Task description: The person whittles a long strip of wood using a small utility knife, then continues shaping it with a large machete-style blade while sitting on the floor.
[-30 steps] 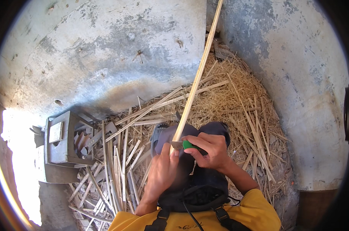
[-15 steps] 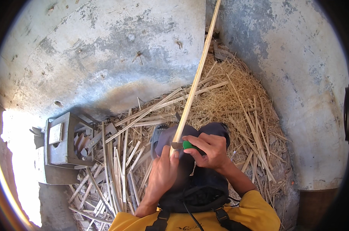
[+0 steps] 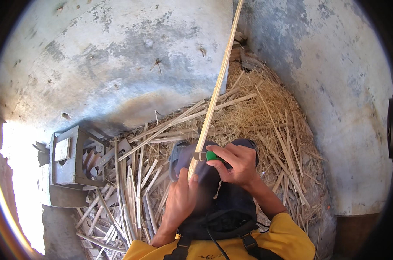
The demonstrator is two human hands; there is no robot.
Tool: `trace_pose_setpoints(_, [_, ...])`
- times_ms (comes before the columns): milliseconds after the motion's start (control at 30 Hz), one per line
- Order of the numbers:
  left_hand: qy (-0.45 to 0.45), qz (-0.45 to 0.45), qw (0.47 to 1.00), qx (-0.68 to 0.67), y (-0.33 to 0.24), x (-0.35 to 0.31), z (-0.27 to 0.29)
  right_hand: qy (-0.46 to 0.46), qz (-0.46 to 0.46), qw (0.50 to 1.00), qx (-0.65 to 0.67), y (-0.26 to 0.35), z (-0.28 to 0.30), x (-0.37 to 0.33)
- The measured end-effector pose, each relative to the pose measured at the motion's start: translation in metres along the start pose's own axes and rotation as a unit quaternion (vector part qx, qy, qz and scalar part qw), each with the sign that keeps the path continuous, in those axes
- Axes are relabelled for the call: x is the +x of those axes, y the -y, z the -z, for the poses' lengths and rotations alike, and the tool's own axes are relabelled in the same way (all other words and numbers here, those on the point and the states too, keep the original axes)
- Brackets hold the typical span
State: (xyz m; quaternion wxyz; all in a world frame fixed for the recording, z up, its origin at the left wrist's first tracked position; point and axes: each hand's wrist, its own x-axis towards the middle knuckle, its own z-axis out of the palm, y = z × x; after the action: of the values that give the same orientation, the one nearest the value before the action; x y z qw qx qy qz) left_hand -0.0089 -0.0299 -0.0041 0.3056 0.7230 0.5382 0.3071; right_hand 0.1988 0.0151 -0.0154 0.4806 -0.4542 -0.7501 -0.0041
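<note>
A long pale strip [image 3: 217, 90], split like bamboo or wood, slants from my lap up past the top edge of the view. Its near end is pinched in my left hand [image 3: 181, 197], thumb lying along it. My right hand [image 3: 237, 164] is closed round the green handle [image 3: 211, 156] of a knife. The knife's short dark blade [image 3: 199, 156] lies across the strip, just beyond my left fingertips. Most of the handle is hidden inside my right fingers. Under the strip are my dark-clad knees.
A heap of fine shavings [image 3: 266, 104] covers the floor ahead and to the right. Several loose strips [image 3: 138, 190] lie at the left, near a grey wooden box [image 3: 68, 160]. Stained walls [image 3: 131, 52] meet in a corner ahead. A black bag [image 3: 222, 221] sits at my waist.
The blade and my right hand have moved slightly farther along the strip, away from my left hand. More of the strip's near end shows between them, and its far part has shifted slightly left.
</note>
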Motion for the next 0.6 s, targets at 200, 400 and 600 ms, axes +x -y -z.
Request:
trace_pose_setpoints(200, [0.019, 0.021, 1.000, -0.008, 0.008, -0.003, 0.002, 0.003, 0.015, 1.000, -0.006, -0.001, -0.005, 0.000])
trace_pose_setpoints(400, [0.015, -0.011, 0.999, -0.033, 0.010, -0.006, 0.001, -0.024, -0.030, 0.999, 0.000, -0.011, -0.004, 0.007])
trace_pose_setpoints(600, [0.018, -0.067, 0.997, 0.024, 0.014, -0.018, 0.000, -0.061, -0.056, 0.996, -0.016, -0.040, 0.000, 0.024])
